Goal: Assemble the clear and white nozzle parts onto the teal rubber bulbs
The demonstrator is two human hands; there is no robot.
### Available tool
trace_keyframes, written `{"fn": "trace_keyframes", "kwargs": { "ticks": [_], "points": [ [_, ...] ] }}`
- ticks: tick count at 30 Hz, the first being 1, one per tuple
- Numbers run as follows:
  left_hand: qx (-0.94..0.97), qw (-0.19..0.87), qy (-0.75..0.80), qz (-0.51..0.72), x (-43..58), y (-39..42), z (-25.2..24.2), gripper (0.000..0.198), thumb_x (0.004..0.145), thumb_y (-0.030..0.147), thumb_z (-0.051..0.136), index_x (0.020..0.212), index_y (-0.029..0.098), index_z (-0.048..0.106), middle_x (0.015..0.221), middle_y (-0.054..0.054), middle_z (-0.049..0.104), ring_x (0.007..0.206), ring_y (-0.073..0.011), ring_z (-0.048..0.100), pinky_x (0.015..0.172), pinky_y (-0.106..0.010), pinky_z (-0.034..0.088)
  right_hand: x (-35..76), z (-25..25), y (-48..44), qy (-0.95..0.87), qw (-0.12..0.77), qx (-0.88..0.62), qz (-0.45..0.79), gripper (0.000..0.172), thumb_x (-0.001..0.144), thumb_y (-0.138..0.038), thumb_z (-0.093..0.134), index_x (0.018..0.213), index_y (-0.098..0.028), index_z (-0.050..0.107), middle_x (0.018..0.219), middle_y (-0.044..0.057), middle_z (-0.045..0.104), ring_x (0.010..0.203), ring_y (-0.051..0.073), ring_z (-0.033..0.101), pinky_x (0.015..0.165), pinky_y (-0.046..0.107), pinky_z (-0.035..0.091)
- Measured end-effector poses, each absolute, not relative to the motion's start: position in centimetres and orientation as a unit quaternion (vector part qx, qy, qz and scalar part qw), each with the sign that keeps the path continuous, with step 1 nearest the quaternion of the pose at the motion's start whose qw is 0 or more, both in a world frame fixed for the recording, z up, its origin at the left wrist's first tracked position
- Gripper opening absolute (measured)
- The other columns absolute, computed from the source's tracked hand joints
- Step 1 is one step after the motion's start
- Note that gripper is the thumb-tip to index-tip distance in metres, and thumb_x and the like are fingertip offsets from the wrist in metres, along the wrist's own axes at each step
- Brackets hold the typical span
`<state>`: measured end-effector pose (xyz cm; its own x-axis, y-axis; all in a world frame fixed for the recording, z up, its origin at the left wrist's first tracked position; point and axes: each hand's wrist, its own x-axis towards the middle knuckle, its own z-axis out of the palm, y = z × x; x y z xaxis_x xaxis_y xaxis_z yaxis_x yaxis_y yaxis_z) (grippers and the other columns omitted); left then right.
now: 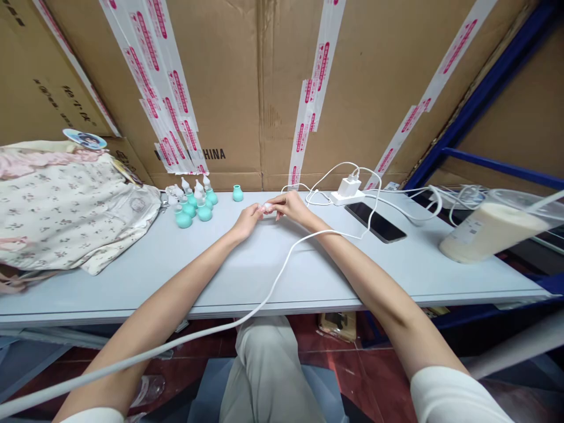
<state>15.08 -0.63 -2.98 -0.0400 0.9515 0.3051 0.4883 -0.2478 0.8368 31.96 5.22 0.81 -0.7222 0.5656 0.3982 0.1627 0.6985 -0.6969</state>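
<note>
My left hand [247,222] and my right hand [291,207] meet above the middle of the table. The fingers of both are closed on a small whitish piece [267,208], mostly covered by the fingertips; its kind I cannot make out. Just behind my left hand stands a single small teal vase-shaped pot [238,193] with an open top. Further left is a group of similar teal pots [183,218], with several white pointed pieces [198,187] standing among or in them.
A white cable [282,271] runs across the table and over my right forearm. At the right are a charger on a power strip [349,189], a phone [379,223] and a tilted-looking drink cup [487,232]. A floral cloth bag [74,205] lies left. Cardboard [229,88] walls the back.
</note>
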Motion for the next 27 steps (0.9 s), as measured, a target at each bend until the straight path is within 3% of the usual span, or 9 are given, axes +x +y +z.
{"fn": "trace_keyframes", "kwargs": {
  "ticks": [8, 10, 13, 15, 17, 20, 23, 27],
  "points": [
    [0.679, 0.233, 0.584, 0.379, 14.3, -1.0, -2.4, 0.024, 0.086, 0.034, 0.042, 0.078, 0.016, 0.055, 0.072, -0.001, 0.058, 0.071, -0.015, 0.052, 0.07, -0.027, 0.039, 31.7, -0.1, 5.0, -0.912, 0.286, -0.184, 0.229, 0.03, 0.087, -0.033, 0.052, 0.087, -0.013, 0.074, 0.07, 0.002, 0.07, 0.053, 0.011, 0.06, 0.065, 0.022, 0.043],
    [0.688, 0.251, 0.572, 0.37, 14.3, -1.1, -2.5, 0.027, 0.087, 0.039, 0.041, 0.081, 0.016, 0.054, 0.068, 0.0, 0.055, 0.067, -0.0142, 0.05, 0.068, -0.026, 0.039, 31.6, -0.5, 5.0, -0.914, 0.292, -0.192, 0.205, 0.028, 0.087, -0.033, 0.053, 0.094, -0.014, 0.073, 0.079, 0.004, 0.072, 0.058, 0.011, 0.06, 0.069, 0.022, 0.043],
    [0.682, 0.3, 0.548, 0.381, 14.4, -1.1, -2.8, 0.041, 0.088, 0.051, 0.037, 0.106, 0.015, 0.048, 0.067, 0.001, 0.054, 0.064, -0.014, 0.05, 0.066, -0.027, 0.04, 31.5, -1.2, 5.5, -0.897, 0.322, -0.215, 0.215, 0.03, 0.085, -0.035, 0.056, 0.105, -0.017, 0.07, 0.098, 0.007, 0.071, 0.062, 0.01, 0.06, 0.073, 0.023, 0.044],
    [0.652, 0.322, 0.551, 0.41, 14.2, -0.7, -2.9, 0.051, 0.089, 0.055, 0.033, 0.122, 0.015, 0.038, 0.075, -0.002, 0.058, 0.068, -0.0147, 0.054, 0.068, -0.028, 0.042, 31.4, -1.8, 6.0, -0.871, 0.348, -0.24, 0.249, 0.03, 0.083, -0.036, 0.06, 0.102, -0.016, 0.07, 0.095, 0.007, 0.071, 0.058, 0.009, 0.059, 0.07, 0.024, 0.046],
    [0.6, 0.289, 0.576, 0.474, 13.6, 0.3, -2.8, 0.047, 0.09, 0.05, 0.035, 0.124, 0.017, 0.035, 0.09, -0.006, 0.06, 0.078, -0.0154, 0.057, 0.073, -0.029, 0.044, 31.2, -2.3, 6.6, -0.83, 0.378, -0.271, 0.307, 0.03, 0.079, -0.037, 0.064, 0.097, -0.014, 0.069, 0.087, 0.007, 0.071, 0.054, 0.01, 0.059, 0.061, 0.023, 0.047],
    [0.462, 0.162, 0.656, 0.575, 12.2, 2.9, -2.0, 0.037, 0.085, 0.025, 0.049, 0.119, 0.017, 0.037, 0.11, -0.01, 0.055, 0.099, -0.0164, 0.056, 0.087, -0.031, 0.043, 30.9, -3.3, 7.2, -0.762, 0.401, -0.295, 0.414, 0.035, 0.074, -0.039, 0.067, 0.096, -0.013, 0.064, 0.087, 0.007, 0.069, 0.053, 0.011, 0.061, 0.048, 0.021, 0.046],
    [0.393, 0.06, 0.741, 0.541, 11.5, 5.5, -0.9, 0.047, 0.074, 0.011, 0.058, 0.116, 0.016, 0.039, 0.12, -0.014, 0.05, 0.119, -0.0221, 0.045, 0.1, -0.037, 0.036, 30.6, -4.0, 7.1, -0.725, 0.394, -0.285, 0.488, 0.04, 0.072, -0.044, 0.067, 0.099, -0.016, 0.055, 0.089, 0.006, 0.068, 0.054, 0.01, 0.063, 0.043, 0.018, 0.043],
    [0.402, 0.055, 0.794, 0.454, 11.5, 7.4, -1.0, 0.059, 0.07, 0.017, 0.067, 0.12, 0.013, 0.037, 0.13, -0.023, 0.042, 0.129, -0.0316, 0.034, 0.099, -0.045, 0.034, 30.4, -4.1, 6.8, -0.714, 0.387, -0.264, 0.52, 0.044, 0.07, -0.049, 0.067, 0.097, -0.018, 0.051, 0.087, 0.005, 0.068, 0.054, 0.009, 0.063, 0.042, 0.016, 0.041]
  ]
}}
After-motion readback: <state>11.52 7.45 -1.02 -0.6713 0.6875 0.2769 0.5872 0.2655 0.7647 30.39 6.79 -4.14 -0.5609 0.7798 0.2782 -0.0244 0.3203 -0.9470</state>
